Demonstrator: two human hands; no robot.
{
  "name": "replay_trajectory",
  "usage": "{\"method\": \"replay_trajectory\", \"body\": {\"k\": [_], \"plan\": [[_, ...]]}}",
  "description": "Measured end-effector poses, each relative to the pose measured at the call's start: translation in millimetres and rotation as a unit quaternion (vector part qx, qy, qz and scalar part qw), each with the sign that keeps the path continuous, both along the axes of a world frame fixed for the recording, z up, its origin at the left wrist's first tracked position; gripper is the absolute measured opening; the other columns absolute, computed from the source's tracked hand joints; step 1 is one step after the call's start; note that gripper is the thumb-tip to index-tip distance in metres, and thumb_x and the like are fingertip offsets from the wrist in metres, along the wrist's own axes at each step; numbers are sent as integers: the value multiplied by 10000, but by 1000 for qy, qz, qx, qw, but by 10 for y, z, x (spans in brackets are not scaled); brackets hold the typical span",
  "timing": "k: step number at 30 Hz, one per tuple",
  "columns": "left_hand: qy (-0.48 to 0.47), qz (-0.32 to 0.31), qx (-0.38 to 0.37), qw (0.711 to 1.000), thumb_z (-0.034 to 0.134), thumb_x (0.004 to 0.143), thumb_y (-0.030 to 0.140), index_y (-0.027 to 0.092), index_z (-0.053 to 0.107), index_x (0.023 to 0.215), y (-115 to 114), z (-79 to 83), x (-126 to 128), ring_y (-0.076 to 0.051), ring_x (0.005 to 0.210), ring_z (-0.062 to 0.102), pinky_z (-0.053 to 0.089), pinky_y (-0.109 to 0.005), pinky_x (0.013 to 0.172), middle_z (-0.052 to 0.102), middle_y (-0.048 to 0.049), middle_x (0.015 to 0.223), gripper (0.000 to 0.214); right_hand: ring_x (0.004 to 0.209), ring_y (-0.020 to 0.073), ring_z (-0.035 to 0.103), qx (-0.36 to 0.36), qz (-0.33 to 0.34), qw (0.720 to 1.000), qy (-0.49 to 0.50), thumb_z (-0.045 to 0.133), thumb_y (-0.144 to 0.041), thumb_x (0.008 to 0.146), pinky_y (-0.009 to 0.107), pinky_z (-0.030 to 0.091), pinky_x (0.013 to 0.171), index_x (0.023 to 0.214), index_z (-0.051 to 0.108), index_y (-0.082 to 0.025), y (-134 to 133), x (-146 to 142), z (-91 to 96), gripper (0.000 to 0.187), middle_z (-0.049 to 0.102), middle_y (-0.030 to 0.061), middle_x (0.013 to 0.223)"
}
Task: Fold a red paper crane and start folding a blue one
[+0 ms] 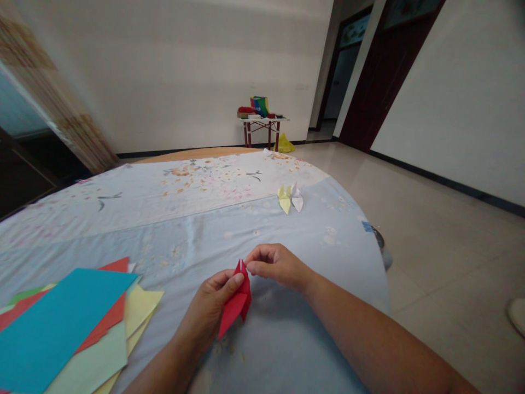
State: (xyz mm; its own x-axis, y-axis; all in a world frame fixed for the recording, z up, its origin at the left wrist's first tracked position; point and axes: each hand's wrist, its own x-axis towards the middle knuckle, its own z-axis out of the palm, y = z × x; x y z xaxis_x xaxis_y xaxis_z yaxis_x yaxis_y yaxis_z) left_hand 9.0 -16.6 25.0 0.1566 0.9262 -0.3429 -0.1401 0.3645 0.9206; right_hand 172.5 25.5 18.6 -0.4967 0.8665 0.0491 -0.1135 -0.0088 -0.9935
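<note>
A folded red paper figure [234,302] is held low over the cloth-covered round table [197,219], near its front edge. My left hand [211,306] grips the figure's body from the left, thumb pressed on the paper. My right hand [275,265] pinches the figure's upper tip with closed fingers. Two finished folded paper figures, one yellow [284,199] and one white [297,198], lie side by side farther back on the right of the table.
A loose stack of coloured paper sheets [69,328], blue on top, lies at the front left. Tiled floor runs to the right. A small table with colourful items [262,117] stands by the far wall, beside dark doors [381,71].
</note>
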Motion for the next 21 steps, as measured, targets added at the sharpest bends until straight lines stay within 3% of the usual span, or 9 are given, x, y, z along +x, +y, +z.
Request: {"method": "replay_trajectory", "body": {"k": [7,16,21], "plan": [[-31,2,-17,999,764,568,402,146,610,741,11,-17,-10,-67,426,476,337,-170,438,577,43,513,345,606,78,500,-15,13,1000,12,675,-334,701,227,383,621,781,623,-133,-12,-11,8,222,589,-14,688],[-53,-29,-23,998,726,620,437,149,585,726,17,-117,-49,-73,440,497,350,-174,446,593,23,539,337,514,53,422,-17,32,999,30,677,-333,705,189,324,499,788,614,-139,-14,-16,12,220,522,-47,587],[-45,-32,-27,998,728,619,422,145,574,676,-4,-68,-34,-81,426,495,352,-182,430,579,25,514,322,594,67,488,-6,35,999,27,673,-312,709,209,382,593,793,605,-136,-10,-7,-16,206,572,-21,680]]}}
